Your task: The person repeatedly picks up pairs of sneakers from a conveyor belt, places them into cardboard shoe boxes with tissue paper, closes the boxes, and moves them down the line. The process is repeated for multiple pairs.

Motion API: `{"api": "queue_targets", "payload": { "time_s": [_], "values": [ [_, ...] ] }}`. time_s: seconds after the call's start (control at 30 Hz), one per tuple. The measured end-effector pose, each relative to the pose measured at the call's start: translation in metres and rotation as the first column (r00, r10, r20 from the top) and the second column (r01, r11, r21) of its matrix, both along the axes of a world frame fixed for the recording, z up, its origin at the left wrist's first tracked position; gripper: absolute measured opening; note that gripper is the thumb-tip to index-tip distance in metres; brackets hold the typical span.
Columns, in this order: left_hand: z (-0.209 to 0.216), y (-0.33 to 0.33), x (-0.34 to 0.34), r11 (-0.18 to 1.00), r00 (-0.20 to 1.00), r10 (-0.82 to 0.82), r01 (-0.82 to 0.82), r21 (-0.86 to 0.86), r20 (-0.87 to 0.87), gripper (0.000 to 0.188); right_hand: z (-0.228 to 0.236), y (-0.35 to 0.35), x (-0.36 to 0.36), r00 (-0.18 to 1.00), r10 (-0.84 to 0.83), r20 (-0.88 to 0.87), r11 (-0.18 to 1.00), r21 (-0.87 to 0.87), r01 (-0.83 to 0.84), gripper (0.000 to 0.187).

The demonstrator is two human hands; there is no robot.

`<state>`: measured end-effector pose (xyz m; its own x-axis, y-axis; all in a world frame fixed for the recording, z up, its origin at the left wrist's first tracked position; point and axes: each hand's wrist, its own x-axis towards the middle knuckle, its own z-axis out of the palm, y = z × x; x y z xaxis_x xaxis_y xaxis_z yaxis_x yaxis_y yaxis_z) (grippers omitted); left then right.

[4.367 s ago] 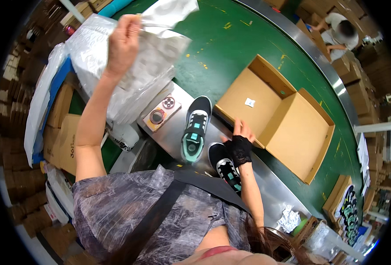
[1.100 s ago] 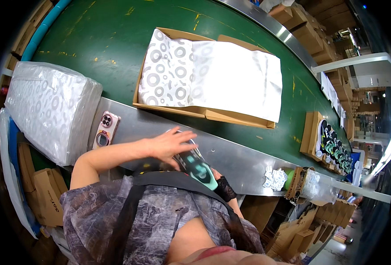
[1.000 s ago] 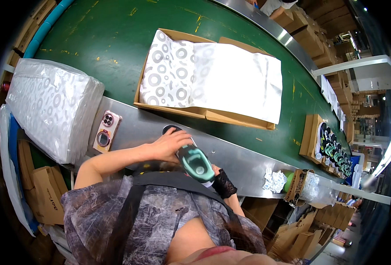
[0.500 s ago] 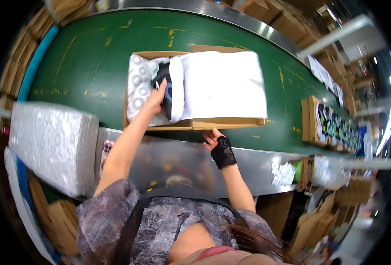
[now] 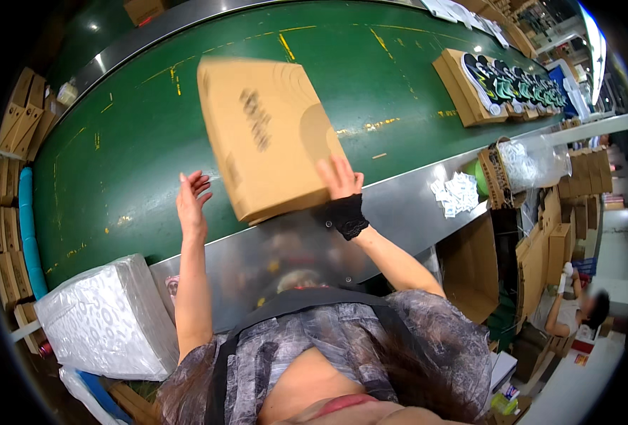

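Head view: box (image 5: 268, 134), earlier open, lay closed upper centre; closing looked done. Right hand (image 5: 341, 180) touched its corner, grip unclear; left hand (image 5: 193, 200) empty, apart.

A turquoise tube (image 5: 27, 234) runs along the left side, with brown cardboard boxes (image 5: 3, 219) stacked beyond it. White paper sheets (image 5: 459, 13) lie along the far right edge. Near right, an open carton (image 5: 473, 280) sits below bench level; farther right is a co-worker (image 5: 562, 317).
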<state>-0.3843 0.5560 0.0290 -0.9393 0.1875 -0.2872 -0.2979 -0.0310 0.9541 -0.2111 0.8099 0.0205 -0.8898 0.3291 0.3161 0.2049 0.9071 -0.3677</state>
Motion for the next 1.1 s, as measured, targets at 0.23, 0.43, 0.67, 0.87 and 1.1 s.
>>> {"api": "queue_targets", "payload": {
  "time_s": [0.23,0.43,0.67,0.87,1.1],
  "values": [
    [-0.059,0.045,0.006,0.794,0.905,-0.367,0.184,-0.58,-0.216,0.049,-0.032,-0.007,0.011,0.994,0.06,0.086,0.969,0.236,-0.079,0.062],
    [-0.024,0.042,-0.012,0.953,0.891,-0.3,0.261,0.156,0.341,0.055,0.005,-0.004,-0.002,0.966,0.1,0.237,0.968,0.2,-0.15,0.063],
    [0.004,0.049,0.036,0.889,0.856,-0.384,0.241,0.39,0.347,0.058,0.052,-0.013,0.048,0.991,0.061,0.123,0.975,0.204,-0.086,0.054],
    [0.012,-0.024,0.093,0.91,0.921,-0.262,0.136,0.392,0.289,0.056,0.092,-0.025,0.117,0.945,0.322,-0.057,0.932,-0.155,-0.327,0.065],
    [0.027,-0.208,0.149,0.663,0.986,0.161,-0.137,0.736,0.039,0.05,0.005,0.001,0.123,0.998,0.016,-0.06,0.95,-0.309,-0.034,0.054]
  ]
}}
